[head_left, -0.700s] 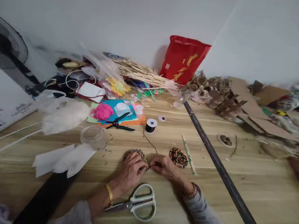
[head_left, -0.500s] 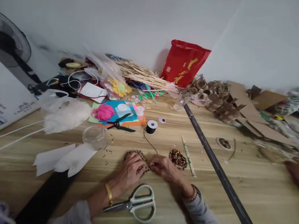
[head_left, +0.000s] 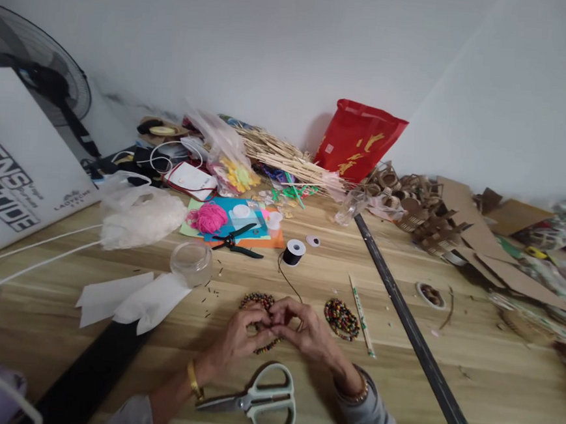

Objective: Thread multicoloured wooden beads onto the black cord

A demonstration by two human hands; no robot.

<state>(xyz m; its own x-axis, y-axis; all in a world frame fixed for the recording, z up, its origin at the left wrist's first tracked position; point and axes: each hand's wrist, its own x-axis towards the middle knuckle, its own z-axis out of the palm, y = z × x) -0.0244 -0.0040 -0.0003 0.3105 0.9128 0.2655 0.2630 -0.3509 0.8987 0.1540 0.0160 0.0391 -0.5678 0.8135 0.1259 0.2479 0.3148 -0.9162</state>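
My left hand (head_left: 244, 333) is closed, its fingertips pinched together over a strand of multicoloured beads (head_left: 268, 346) that loops under and beyond it. My right hand (head_left: 306, 328) meets it, thumb and forefinger pinched at the same spot. A thin black cord (head_left: 290, 283) runs from a spool (head_left: 294, 253) down to my right fingers; its end is hidden there. Just right of that hand lies a second coiled bead strand (head_left: 342, 318). Grey-handled scissors (head_left: 271, 400) rest with parted handles in front of my hands.
A green-patterned stick (head_left: 363, 316) and a long dark strip (head_left: 415, 333) lie to the right. Leftward are black-handled pliers (head_left: 234, 239), pink yarn (head_left: 209, 218), a clear jar (head_left: 191, 263) and white paper pieces (head_left: 114, 297). A red bag (head_left: 362, 140) stands against the wall.
My right hand has shifted left over the bead strand, and its fingertips now touch those of my left hand. My left fingers have lifted into a pinch. The camera view has tilted slightly.
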